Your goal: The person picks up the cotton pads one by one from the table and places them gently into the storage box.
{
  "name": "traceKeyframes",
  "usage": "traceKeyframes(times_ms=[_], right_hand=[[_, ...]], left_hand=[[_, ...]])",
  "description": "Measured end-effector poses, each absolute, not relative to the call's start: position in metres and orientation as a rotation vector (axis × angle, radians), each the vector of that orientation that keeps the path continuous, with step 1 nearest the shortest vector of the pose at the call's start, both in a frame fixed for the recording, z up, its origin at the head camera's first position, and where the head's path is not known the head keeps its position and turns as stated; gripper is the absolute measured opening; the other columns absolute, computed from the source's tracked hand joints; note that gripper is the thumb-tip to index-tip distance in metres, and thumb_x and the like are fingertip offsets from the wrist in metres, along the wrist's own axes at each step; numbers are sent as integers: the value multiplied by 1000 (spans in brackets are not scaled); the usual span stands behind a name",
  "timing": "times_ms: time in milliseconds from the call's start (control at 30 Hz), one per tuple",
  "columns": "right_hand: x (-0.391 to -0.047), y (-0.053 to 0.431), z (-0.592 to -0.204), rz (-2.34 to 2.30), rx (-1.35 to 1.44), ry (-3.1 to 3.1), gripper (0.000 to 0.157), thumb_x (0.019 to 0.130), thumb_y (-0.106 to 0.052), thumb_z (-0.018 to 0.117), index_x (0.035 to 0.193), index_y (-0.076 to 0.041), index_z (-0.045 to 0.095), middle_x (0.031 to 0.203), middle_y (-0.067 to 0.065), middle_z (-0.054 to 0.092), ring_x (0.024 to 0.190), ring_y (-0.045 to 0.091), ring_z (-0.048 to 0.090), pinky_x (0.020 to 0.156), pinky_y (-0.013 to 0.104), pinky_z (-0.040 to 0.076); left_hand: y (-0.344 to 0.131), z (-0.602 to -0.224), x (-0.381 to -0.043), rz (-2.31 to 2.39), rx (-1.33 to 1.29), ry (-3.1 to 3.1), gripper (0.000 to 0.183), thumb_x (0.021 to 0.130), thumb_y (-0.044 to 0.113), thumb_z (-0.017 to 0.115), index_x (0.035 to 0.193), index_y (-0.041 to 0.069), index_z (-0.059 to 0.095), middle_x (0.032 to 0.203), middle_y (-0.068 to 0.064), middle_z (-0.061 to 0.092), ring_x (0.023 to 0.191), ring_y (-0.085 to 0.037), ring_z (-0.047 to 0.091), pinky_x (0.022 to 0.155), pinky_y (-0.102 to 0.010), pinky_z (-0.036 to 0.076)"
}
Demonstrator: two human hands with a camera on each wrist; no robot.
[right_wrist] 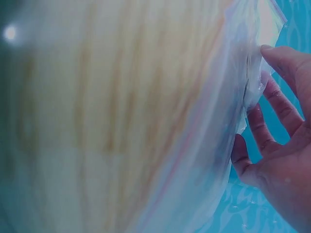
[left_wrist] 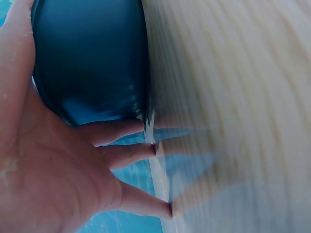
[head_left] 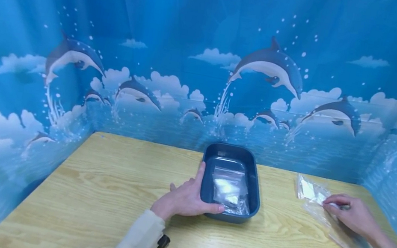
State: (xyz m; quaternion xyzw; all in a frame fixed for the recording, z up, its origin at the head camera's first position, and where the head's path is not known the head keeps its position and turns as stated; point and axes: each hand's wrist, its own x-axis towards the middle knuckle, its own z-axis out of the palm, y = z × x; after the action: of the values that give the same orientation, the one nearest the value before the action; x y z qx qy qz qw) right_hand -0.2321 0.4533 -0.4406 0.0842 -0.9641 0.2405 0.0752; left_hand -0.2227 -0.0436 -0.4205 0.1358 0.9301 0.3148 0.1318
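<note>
So the hands are sitting well apart here: the left hand [head_left: 184,197] is spreading its fingers against the dark blue bin [head_left: 230,218] around 8 o'clock, thumb lying over the near rim. Clear zip bags [head_left: 227,185] are lying inside. Over at the bin's 3 o'clock, the right hand [head_left: 357,216] is touching more loose plastic bags [head_left: 307,189] on the wooden table [head_left: 113,197]; can't tell if it's actually pinching any. A dolphin curtain [head_left: 178,29] is hanging at 12.
</note>
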Motion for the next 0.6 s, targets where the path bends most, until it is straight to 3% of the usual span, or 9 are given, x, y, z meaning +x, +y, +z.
traceKeyframes(times_ms=[200, 433, 500, 600], right_hand=[[-230, 450, -440, 727, 269, -2872, 8, 94, -19, 74, 99, -16, 80, 112, 24, 75, 87, -21, 48, 70, 19, 46], [-225, 445, -434, 797, 269, -2875, 19, 97, -23, 72, 109, -10, 78, 116, 23, 74, 87, -21, 52, 69, 21, 51], [-223, 444, -432, 839, 258, -2866, 22, 98, -23, 71, 112, -7, 77, 114, 12, 77, 85, -19, 55, 68, 21, 53], [-222, 440, -430, 888, 256, -2833, 23, 98, -22, 71, 113, -5, 76, 110, -18, 73, 83, -16, 60, 66, 19, 55]], left_hand=[[-44, -420, -222, 911, 401, 2703, 139, 71, 85, 69, 164, 26, -16, 160, -23, 42, 148, -42, 41, 114, -84, 9], [-44, -421, -222, 902, 398, 2711, 139, 71, 84, 69, 164, 25, -15, 159, -24, 43, 147, -42, 42, 114, -83, 11], [-44, -421, -223, 900, 398, 2713, 139, 71, 84, 69, 164, 25, -15, 158, -24, 44, 147, -42, 43, 114, -84, 12], [-44, -421, -223, 892, 398, 2715, 139, 71, 84, 69, 164, 25, -15, 158, -24, 44, 147, -42, 43, 114, -84, 12]])
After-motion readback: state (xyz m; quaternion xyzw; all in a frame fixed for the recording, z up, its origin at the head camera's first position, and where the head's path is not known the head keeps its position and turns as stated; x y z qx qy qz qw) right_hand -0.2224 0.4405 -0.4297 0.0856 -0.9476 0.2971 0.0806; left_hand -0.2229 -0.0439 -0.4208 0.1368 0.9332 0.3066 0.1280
